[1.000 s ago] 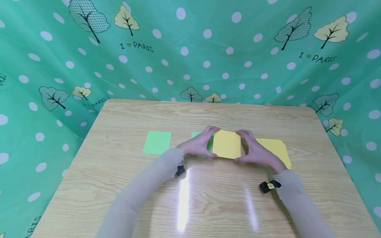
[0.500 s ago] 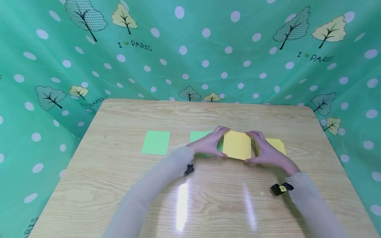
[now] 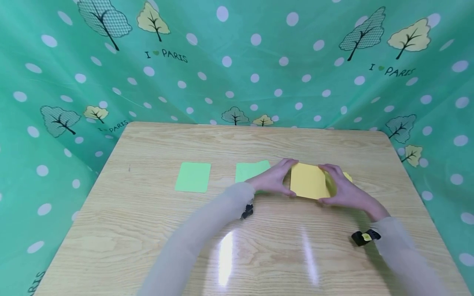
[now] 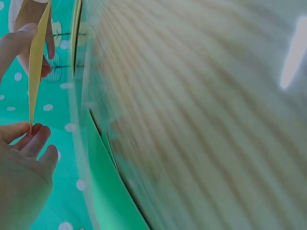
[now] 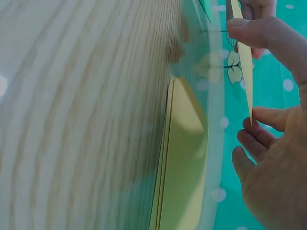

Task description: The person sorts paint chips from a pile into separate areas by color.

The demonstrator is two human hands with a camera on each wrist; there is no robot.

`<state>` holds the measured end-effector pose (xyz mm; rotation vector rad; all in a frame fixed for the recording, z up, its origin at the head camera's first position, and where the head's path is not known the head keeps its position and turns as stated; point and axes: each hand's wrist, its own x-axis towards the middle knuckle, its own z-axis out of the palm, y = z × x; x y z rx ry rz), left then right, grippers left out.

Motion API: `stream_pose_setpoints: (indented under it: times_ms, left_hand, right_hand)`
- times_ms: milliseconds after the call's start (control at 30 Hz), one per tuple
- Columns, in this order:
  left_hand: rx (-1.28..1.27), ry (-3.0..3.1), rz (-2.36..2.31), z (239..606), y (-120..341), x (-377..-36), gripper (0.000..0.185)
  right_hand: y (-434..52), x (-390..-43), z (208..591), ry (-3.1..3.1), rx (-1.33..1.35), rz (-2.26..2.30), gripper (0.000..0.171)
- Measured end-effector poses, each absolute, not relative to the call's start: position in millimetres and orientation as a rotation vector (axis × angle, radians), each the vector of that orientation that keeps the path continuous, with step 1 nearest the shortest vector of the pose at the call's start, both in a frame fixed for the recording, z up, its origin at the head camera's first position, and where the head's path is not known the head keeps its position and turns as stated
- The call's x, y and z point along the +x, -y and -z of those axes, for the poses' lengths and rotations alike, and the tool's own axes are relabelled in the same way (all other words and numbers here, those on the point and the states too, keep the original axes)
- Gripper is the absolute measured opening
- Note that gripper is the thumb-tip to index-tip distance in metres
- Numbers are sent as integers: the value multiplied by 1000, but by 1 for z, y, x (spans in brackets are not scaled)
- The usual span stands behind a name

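A square yellow card (image 3: 308,181) is held up off the table between both hands. My left hand (image 3: 275,179) pinches its left side, thumb at the near corner and fingers at the far one. On the opposite side my right hand (image 3: 342,189) grips it the same way. The left wrist view shows the card (image 4: 37,62) edge-on, slightly bowed, above the tabletop. Below it and to the right lies a stack of yellow cards (image 5: 184,158), mostly covered by my right hand in the head view. Green cards (image 3: 252,169) overlap unevenly behind my left wrist.
A single-looking green square (image 3: 193,176) lies flat further left on the wooden table (image 3: 148,222). Behind and at the sides hangs a green dotted curtain (image 3: 207,82). Bright light reflections streak the near part of the tabletop.
Both hands have carried the yellow card to the right, from beside the green cards to over the left part of the yellow stack. More of the green cards now shows.
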<state>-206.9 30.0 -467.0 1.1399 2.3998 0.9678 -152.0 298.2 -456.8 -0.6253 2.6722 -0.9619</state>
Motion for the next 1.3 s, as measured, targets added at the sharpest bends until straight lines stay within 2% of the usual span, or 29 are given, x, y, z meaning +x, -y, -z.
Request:
stream_pose_setpoints:
  times_ms: [600, 1300]
  left_hand:
    - [1152, -2444, -880, 472, -75, -204, 105]
    - [1156, -2448, -788, 477, -119, -197, 105]
  right_hand:
    - [-334, -141, 452, -2704, -613, 955, 104]
    - [-373, -137, 462, -2717, -573, 937, 109]
